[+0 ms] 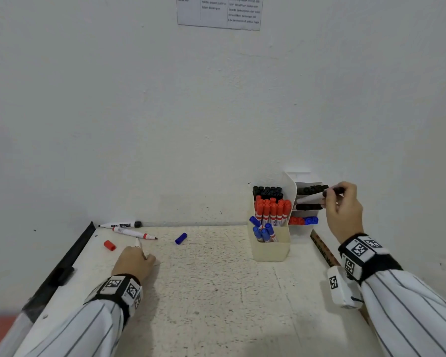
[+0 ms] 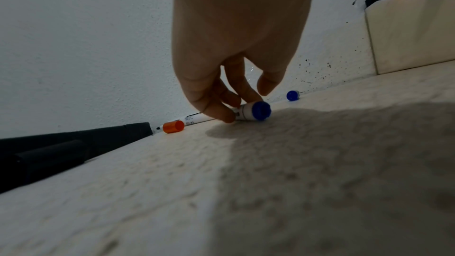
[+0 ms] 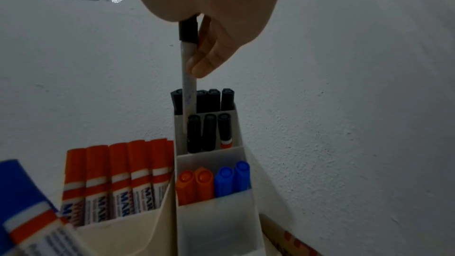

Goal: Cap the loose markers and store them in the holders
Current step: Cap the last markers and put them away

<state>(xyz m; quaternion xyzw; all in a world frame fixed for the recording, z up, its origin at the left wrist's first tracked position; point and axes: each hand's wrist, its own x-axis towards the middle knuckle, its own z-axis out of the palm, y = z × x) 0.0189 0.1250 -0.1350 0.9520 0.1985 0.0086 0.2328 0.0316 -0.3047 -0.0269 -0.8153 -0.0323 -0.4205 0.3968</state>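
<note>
My left hand [image 1: 137,261] rests on the table and pinches a white marker with a blue end [image 2: 256,111], which lies flat. A loose blue cap [image 1: 181,238] lies to its right and a red cap [image 1: 109,245] to its left. An uncapped red marker [image 1: 134,233] and an uncapped black marker [image 1: 120,224] lie by the wall. My right hand [image 1: 328,199] grips a black-capped marker [image 3: 188,61] by its cap end. The marker's lower end dips into the middle compartment of the translucent tiered holder [image 3: 211,221], among black markers.
A cream holder [image 1: 269,251] full of black, red and blue markers stands left of the translucent one. A black bar [image 1: 70,258] runs along the table's left edge. A wooden strip [image 1: 325,251] lies along the right edge. The wall is close behind.
</note>
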